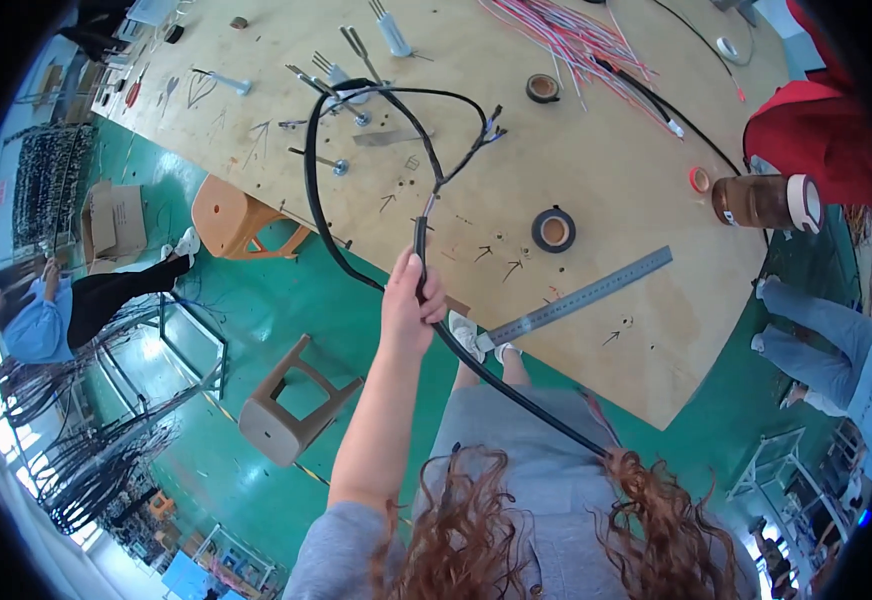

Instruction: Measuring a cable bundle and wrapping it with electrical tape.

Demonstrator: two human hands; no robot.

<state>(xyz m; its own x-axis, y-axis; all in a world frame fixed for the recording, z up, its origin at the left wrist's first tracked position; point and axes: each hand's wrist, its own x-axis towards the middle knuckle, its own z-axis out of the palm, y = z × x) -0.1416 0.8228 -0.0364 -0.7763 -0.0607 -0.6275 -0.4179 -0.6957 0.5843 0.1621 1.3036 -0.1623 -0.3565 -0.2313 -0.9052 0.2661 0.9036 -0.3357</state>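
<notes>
The cable (356, 190) is looping high over the board (596, 190) while its lower run is trailing down across the person's lap, and that is where trouble could come from: the loop is passing right by the steel pegs (341, 85) standing on the board, so it may well snag on one and jerk out of the grip. The split end with its bare coloured wires (489, 128) is hanging free in the air, and a sudden tug could be bending or tangling those leads. The ruler (581, 297) is lying at the board's near edge, close to the trailing run, and a sweep of the cable might be knocking it off. The left hand (411, 305) is reaching forward above the board's edge, fingers clenched round the cable just below the fork, thumb pointing up along it. The right hand is not showing; the cable is running off toward the lower right, so I cannot tell whether it is gripping there.
</notes>
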